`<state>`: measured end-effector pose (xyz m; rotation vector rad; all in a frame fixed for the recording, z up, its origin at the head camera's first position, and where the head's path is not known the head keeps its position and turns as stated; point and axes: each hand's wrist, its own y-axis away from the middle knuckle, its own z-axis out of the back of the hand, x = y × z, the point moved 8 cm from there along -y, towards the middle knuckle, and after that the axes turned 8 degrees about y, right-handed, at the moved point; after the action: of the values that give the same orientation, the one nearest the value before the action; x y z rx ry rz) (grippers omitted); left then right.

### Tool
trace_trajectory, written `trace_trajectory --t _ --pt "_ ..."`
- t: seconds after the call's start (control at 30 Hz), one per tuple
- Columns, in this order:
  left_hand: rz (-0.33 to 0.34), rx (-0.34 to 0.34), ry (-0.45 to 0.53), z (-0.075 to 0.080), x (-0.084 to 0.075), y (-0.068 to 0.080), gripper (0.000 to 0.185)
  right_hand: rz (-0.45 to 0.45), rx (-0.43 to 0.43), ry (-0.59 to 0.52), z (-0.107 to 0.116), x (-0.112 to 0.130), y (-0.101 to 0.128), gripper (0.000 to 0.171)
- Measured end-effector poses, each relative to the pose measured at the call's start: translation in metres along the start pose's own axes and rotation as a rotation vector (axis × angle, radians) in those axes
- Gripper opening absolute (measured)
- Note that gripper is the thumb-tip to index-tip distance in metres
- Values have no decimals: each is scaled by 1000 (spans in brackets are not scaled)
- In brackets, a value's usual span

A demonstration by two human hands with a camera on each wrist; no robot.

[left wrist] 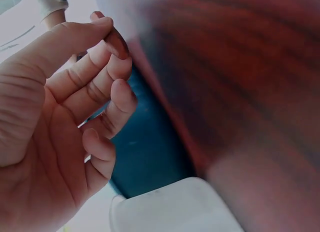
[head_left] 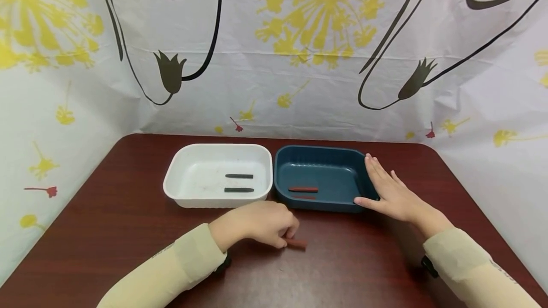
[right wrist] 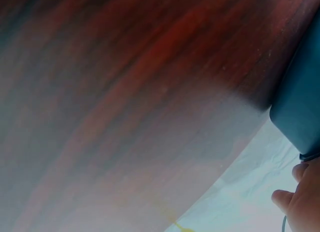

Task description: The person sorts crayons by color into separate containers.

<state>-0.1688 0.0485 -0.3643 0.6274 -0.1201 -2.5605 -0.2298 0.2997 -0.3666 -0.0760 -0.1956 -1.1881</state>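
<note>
My left hand pinches a reddish-brown crayon between thumb and fingers, just in front of the two trays. In the left wrist view the same crayon shows at the fingertips, the other fingers loosely bent. With straight fingers, my right hand touches the right side of the dark blue tray. Inside that tray, near its front left, lies a red crayon, with a second reddish strip before it, perhaps a reflection. Two dark crayons lie in the white tray.
Both trays stand side by side toward the back of a dark red wood-grain table. A white patterned cloth hangs behind the table and along both sides. Dark wrist straps show under the sleeves.
</note>
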Motion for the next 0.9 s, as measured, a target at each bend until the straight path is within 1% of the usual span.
trace_trajectory --t 0.17,0.33,0.47,0.67,0.9 --pt "-27 -33 -1 12 -4 3 14 0 -6 0 1 0 0 110" --pt "-14 -56 22 25 -3 5 9 3 -7 2 0 1 -1 110" --pt "-12 -82 42 39 -1 5 5 3 -9 8 0 1 0 110" --pt "9 -134 98 59 9 6 4 4 -10 11 -1 1 0 109" --pt "34 -182 114 71 26 2 6 7 -7 54 1 1 -1 109"
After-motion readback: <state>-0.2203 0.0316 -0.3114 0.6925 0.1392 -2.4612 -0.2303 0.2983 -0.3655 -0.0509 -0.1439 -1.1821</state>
